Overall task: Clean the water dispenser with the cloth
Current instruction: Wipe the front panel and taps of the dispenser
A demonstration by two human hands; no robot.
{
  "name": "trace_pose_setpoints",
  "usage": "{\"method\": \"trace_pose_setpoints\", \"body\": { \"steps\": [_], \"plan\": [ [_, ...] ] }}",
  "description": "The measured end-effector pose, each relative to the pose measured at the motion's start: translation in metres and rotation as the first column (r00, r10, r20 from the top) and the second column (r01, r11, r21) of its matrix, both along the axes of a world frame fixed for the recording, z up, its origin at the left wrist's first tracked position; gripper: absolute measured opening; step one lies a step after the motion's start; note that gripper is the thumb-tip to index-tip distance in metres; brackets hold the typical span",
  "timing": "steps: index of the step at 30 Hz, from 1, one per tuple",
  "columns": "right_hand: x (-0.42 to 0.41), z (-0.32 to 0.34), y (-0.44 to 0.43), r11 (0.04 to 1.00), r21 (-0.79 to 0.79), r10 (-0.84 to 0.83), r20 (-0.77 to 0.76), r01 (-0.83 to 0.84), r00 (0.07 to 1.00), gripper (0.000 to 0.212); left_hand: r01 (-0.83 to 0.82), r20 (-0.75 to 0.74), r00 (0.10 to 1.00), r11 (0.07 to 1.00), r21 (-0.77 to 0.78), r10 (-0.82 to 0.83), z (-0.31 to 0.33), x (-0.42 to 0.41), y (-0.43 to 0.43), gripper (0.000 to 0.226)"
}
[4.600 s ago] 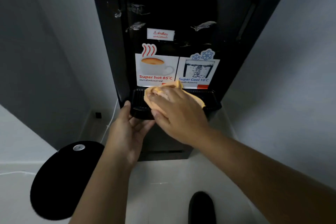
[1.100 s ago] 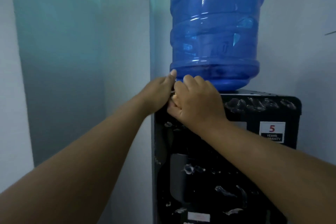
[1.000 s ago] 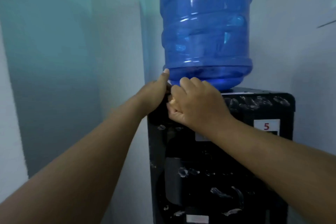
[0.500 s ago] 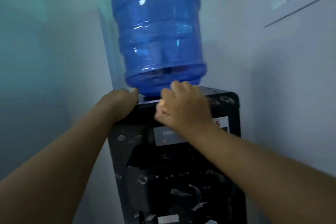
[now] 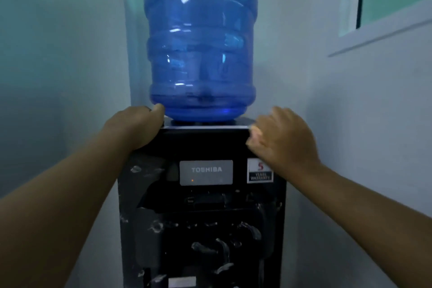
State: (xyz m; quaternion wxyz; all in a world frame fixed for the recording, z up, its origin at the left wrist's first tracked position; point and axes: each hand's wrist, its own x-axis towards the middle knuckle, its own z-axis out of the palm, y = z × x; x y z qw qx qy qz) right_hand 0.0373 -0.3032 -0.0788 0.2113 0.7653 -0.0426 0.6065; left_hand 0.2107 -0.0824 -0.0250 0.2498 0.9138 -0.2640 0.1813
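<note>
Wiping along the top of the tall black plastic water dispenser [image 5: 205, 206] looks like the step in hand. The right hand [image 5: 281, 139] sits at the top's front right corner, fingers curled together; the cloth is hidden, presumably bunched beneath, though I cannot tell. The left hand [image 5: 136, 127] clamps the front left corner, beside the big translucent blue water bottle [image 5: 201, 40]. Next, the wipe probably needs to pass around the bottle's base.

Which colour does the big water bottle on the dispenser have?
Translucent blue bottle, seen in the head view.
</note>
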Motion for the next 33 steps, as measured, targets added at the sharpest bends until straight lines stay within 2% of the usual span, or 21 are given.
{"method": "trace_pose_setpoints", "body": {
  "steps": [2, 4, 7, 9, 11, 15, 18, 21, 22, 25, 26, 27, 28, 29, 31, 33],
  "plan": [
    [-0.012, -0.002, -0.007, 0.997, 0.077, -0.022, 0.021, 0.021, 1.0, 0.017, 0.012, -0.05, 0.999, 0.999, -0.052, -0.014, -0.001, 0.005, 0.005, 0.043],
    [0.006, 0.0, 0.019, 0.988, 0.152, -0.03, 0.063, 0.02, 0.998, 0.018, 0.031, -0.084, 0.996, 0.995, -0.094, -0.039, 0.0, 0.006, 0.004, 0.053],
    [0.055, 0.005, 0.071, 0.997, 0.048, 0.063, 0.046, -0.065, 0.997, 0.017, 0.023, -0.1, 0.994, 0.987, -0.156, -0.039, 0.005, -0.002, 0.004, 0.054],
    [0.05, 0.006, 0.064, 0.997, -0.031, 0.071, -0.063, -0.073, 0.995, 0.018, 0.027, -0.102, 0.994, 0.987, -0.157, -0.043, 0.005, -0.001, 0.002, 0.052],
    [0.023, 0.002, 0.029, 0.999, 0.003, 0.042, -0.132, -0.042, 0.99, 0.022, 0.053, -0.097, 0.993, 0.989, -0.139, -0.067, 0.003, 0.004, 0.003, 0.055],
    [-0.014, -0.003, -0.002, 0.991, 0.135, -0.013, -0.018, 0.015, 1.0, 0.025, 0.095, -0.069, 0.992, 0.987, -0.132, -0.105, -0.002, 0.014, 0.007, 0.047],
    [0.027, 0.0, 0.034, 0.993, 0.113, 0.028, 0.007, -0.029, 1.0, 0.021, 0.066, -0.058, 0.995, 0.985, -0.159, -0.076, -0.001, 0.023, 0.004, 0.035],
    [0.018, 0.001, 0.016, 0.999, -0.01, 0.04, -0.137, -0.042, 0.99, 0.025, 0.054, -0.033, 0.998, 0.989, -0.135, -0.059, 0.0, 0.023, 0.0, 0.052],
    [0.002, 0.0, -0.006, 1.0, 0.019, 0.019, -0.179, -0.016, 0.984, 0.027, 0.043, -0.028, 0.998, 0.991, -0.128, -0.047, 0.001, 0.022, 0.001, 0.059],
    [-0.063, 0.0, -0.071, 0.924, 0.324, -0.132, -0.222, 0.201, 0.966, 0.041, 0.031, -0.016, 0.999, 0.992, -0.124, -0.033, -0.001, 0.013, 0.005, 0.059],
    [-0.08, 0.003, -0.08, 0.885, 0.423, -0.138, -0.155, 0.192, 0.978, 0.044, 0.026, -0.018, 0.999, 0.992, -0.126, -0.028, -0.002, 0.01, 0.004, 0.057],
    [-0.088, 0.009, -0.078, 0.878, 0.468, -0.093, -0.042, 0.102, 0.995, 0.046, 0.013, -0.019, 1.0, 0.991, -0.13, -0.016, -0.002, 0.006, 0.002, 0.056],
    [-0.086, 0.017, -0.066, 0.907, 0.419, -0.007, 0.093, -0.033, 0.996, 0.045, 0.001, -0.018, 1.0, 0.991, -0.13, -0.004, -0.001, 0.005, 0.003, 0.056],
    [-0.079, 0.023, -0.046, 0.929, 0.343, 0.089, 0.16, -0.14, 0.983, 0.042, -0.004, -0.015, 1.0, 0.992, -0.123, 0.002, -0.001, 0.003, 0.001, 0.056],
    [-0.049, 0.031, 0.001, 0.953, 0.171, 0.239, 0.088, -0.251, 0.967, 0.038, -0.023, -0.025, 0.999, 0.991, -0.131, 0.019, 0.0, 0.006, 0.001, 0.058],
    [-0.017, 0.025, 0.028, 0.974, 0.079, 0.22, -0.095, -0.213, 0.971, 0.034, -0.016, -0.021, 1.0, 0.991, -0.129, 0.014, -0.001, 0.007, 0.003, 0.059]
  ]
}}
